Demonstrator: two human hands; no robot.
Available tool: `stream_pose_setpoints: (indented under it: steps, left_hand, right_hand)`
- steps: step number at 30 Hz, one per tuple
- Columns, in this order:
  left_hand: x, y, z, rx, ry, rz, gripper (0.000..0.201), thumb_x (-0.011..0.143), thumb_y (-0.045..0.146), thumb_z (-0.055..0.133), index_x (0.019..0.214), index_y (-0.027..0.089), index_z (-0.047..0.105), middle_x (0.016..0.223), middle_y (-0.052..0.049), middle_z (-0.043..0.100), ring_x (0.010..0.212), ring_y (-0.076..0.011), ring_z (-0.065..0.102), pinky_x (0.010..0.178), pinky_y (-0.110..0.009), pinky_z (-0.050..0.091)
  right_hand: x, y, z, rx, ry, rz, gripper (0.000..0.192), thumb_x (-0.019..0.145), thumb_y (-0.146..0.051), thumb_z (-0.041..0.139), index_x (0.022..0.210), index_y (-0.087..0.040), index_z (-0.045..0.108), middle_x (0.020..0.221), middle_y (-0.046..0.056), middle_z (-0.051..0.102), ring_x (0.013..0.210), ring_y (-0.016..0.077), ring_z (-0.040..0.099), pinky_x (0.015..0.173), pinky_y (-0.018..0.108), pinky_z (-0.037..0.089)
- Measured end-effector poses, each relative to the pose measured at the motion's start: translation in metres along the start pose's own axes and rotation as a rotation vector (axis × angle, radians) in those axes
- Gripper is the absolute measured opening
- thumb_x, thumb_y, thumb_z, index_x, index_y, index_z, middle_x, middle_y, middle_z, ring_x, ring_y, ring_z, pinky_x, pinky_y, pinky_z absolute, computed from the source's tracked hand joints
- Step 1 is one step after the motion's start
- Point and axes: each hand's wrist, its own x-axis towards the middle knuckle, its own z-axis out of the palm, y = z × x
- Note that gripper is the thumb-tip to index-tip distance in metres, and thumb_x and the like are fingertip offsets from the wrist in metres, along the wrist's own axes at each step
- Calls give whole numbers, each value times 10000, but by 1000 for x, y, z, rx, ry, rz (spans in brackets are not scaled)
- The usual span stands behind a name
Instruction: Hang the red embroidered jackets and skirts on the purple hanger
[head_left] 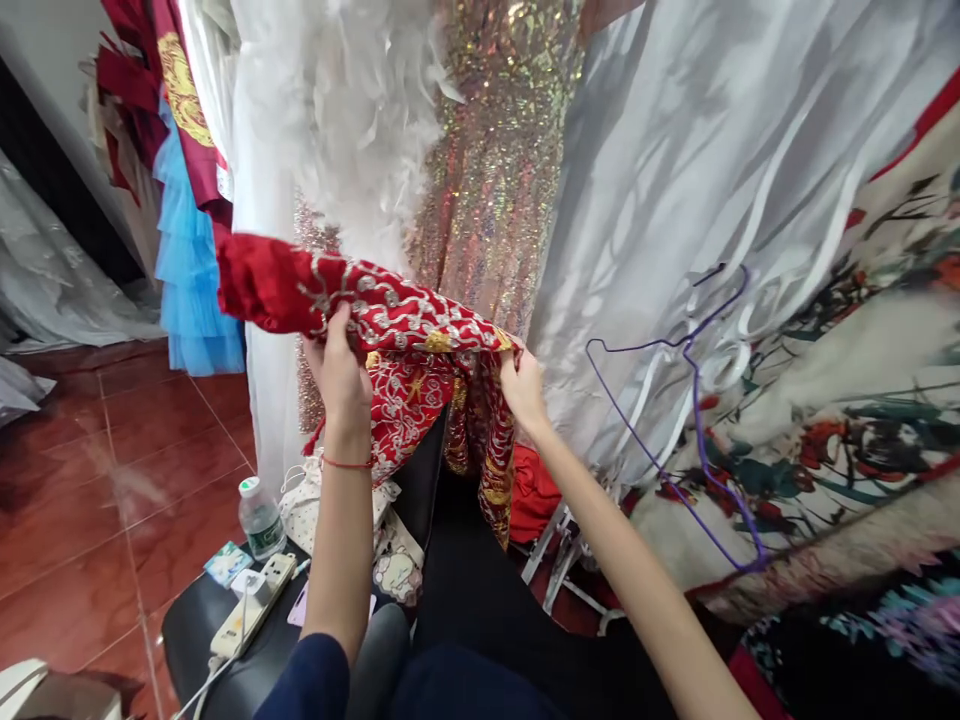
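Note:
A red garment point(405, 310) with silver and gold embroidery is stretched sideways between my hands. My left hand point(341, 370) grips its lower edge near the plain red end on the left, thumb on top. At the right end, my right hand point(523, 385) pinches the cloth with fingers closed. More of the same embroidered fabric hangs below, over my dark-clothed lap. Part of the garment is hidden behind my left forearm.
A purple hanger point(690, 345) hangs on the right by a white metal rack point(757, 300). To the left, a water bottle point(261, 517) and a power strip point(255, 605) rest on a black seat point(184, 640). A sequinned dress point(499, 150) hangs ahead.

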Motion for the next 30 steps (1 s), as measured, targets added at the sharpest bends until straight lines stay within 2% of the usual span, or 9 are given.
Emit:
stream_pose_setpoints:
  steps: [4, 6, 8, 12, 17, 22, 24, 26, 30]
  left_hand:
    - [-57, 3, 63, 111, -262, 141, 207, 856, 341, 722, 1000, 196, 693, 1046, -29, 704, 1140, -208, 651, 1080, -387, 492]
    - [-91, 6, 84, 159, -378, 181, 217, 863, 366, 727, 990, 195, 686, 1021, -32, 691, 1112, -211, 651, 1054, -385, 504]
    - [-121, 10, 99, 181, -448, 220, 220, 858, 374, 736, 972, 196, 675, 978, -29, 679, 1035, -201, 658, 999, -370, 531]
    - [-161, 15, 115, 188, -522, 236, 218, 843, 382, 751, 904, 201, 646, 841, -9, 640, 852, -176, 655, 870, -348, 570]
    - [-189, 29, 135, 151, -621, 216, 267, 818, 396, 773, 949, 208, 636, 880, -21, 649, 910, -199, 672, 875, -364, 576]
    - [-204, 47, 162, 128, -681, 220, 300, 829, 428, 758, 980, 213, 614, 889, -13, 635, 982, -213, 681, 862, -356, 580]
    - [-204, 42, 168, 109, -703, 190, 334, 813, 445, 770, 990, 213, 609, 889, -11, 633, 983, -210, 680, 850, -345, 572]
    - [-203, 25, 166, 112, -757, 126, 385, 760, 452, 815, 973, 206, 611, 889, -12, 645, 925, -194, 675, 826, -330, 560]
    - [-209, -29, 132, 222, -874, -121, 439, 632, 481, 881, 819, 178, 624, 772, -1, 642, 698, -138, 585, 691, -278, 500]
  right_hand:
    - [-43, 11, -69, -170, 7, -218, 717, 917, -268, 454, 1573, -110, 211, 1357, 184, 614, 1233, 245, 604, 1009, 392, 516]
    - [-67, 9, -96, -277, 32, -289, 805, 888, -266, 509, 1590, -119, 143, 1427, 192, 551, 1315, 272, 543, 1061, 438, 497]
    - [-87, 8, -119, -353, 83, -323, 783, 868, -236, 520, 1578, -150, 200, 1456, 172, 534, 1333, 291, 527, 1077, 473, 490]
    - [-110, 11, -161, -384, 235, -330, 673, 811, -106, 464, 1471, -225, 403, 1327, 91, 648, 1166, 248, 651, 982, 424, 556]
    - [-121, 7, -209, -412, 508, -365, 541, 826, -101, 470, 1345, -239, 537, 1169, 66, 700, 1029, 223, 703, 881, 374, 588]
    - [-122, 1, -238, -573, 734, -376, 359, 902, -220, 513, 1254, -215, 582, 1084, 91, 697, 932, 238, 716, 810, 385, 589]
    - [-121, 8, -241, -634, 705, -387, 340, 916, -247, 518, 1247, -203, 583, 1067, 101, 703, 913, 234, 711, 797, 370, 582]
    - [-121, 24, -237, -684, 586, -386, 337, 932, -268, 492, 1241, -183, 593, 1043, 114, 709, 915, 236, 704, 801, 360, 571]
    - [-129, 74, -210, -742, 232, -360, 356, 982, -313, 406, 1158, -137, 660, 897, 133, 715, 822, 237, 689, 734, 342, 540]
